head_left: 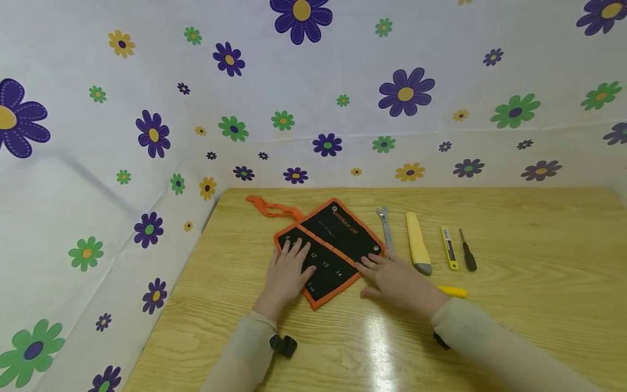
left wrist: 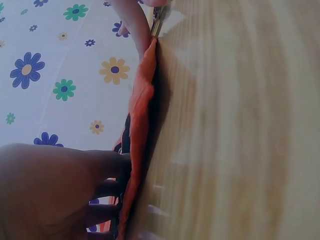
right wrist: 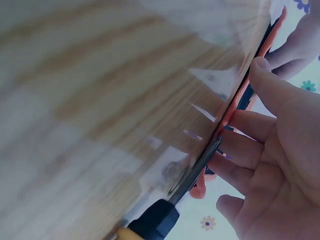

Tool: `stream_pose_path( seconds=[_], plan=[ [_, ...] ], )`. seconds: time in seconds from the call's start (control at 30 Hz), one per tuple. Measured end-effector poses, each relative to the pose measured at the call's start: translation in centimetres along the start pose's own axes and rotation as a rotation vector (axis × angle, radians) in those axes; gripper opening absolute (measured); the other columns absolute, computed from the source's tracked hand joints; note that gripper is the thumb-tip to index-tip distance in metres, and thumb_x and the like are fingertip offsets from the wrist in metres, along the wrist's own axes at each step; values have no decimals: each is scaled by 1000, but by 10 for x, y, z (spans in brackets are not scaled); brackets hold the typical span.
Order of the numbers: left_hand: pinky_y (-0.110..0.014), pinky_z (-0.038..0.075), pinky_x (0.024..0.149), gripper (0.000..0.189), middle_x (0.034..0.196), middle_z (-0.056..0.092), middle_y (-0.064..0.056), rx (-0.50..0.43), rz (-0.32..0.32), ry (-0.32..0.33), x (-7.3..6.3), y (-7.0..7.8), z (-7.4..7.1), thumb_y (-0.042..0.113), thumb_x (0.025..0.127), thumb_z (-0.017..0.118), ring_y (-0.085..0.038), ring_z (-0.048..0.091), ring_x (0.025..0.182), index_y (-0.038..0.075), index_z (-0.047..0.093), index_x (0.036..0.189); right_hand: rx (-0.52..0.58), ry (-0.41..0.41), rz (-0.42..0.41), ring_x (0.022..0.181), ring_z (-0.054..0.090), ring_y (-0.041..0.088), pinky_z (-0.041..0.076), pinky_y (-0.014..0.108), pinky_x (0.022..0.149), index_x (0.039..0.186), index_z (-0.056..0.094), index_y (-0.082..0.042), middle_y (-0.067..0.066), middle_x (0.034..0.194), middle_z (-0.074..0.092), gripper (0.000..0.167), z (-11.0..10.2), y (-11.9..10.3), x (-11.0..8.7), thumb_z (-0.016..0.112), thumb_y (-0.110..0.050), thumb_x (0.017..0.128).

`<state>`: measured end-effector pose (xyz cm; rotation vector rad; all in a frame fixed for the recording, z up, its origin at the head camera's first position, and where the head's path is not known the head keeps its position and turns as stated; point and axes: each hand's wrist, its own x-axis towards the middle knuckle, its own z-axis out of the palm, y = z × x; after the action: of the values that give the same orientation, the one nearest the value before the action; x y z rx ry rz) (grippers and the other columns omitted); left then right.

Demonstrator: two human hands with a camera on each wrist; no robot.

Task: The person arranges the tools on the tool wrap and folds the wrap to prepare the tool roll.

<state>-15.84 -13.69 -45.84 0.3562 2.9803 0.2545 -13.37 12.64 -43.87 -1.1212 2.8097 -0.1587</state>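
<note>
A black fabric tool pouch (head_left: 325,231) with orange trim and numbered slots lies flat, turned at an angle. My left hand (head_left: 286,275) rests on its lower left part, fingers spread over the numbers. At the pouch's right corner, the straight fingers of my right hand (head_left: 399,280) touch the orange edge. The left wrist view shows the orange trim (left wrist: 141,100) edge-on, low against the tabletop. Just past my right fingers lies an open-ended wrench (head_left: 385,226), its lower end at my fingertips. In the right wrist view, a metal shaft (right wrist: 192,175) with a black collar points toward my fingers.
Right of the wrench lie a tan-handled tool (head_left: 416,239) with a grey end, a yellow snap-off cutter (head_left: 449,250) and a black-handled screwdriver (head_left: 468,253). A yellow handle (head_left: 453,292) shows beyond my right wrist. An orange strap (head_left: 274,207) trails behind the pouch. Flowered cloth (head_left: 313,109) backs the wooden table (head_left: 539,305).
</note>
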Motion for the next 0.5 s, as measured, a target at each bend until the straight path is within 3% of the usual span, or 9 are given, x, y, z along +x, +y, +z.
stream_pose_path(
  seconds=[0.5],
  plan=[
    [-52,14,113,63,155,25,-9,73,-34,34,11,-3,-4,43,97,51,-31,19,143,16,31,151,33,-13,-53,131,41,34,21,52,111,141,47,-3,17,141,47,67,5,-18,-4,52,-49,93]
  ],
)
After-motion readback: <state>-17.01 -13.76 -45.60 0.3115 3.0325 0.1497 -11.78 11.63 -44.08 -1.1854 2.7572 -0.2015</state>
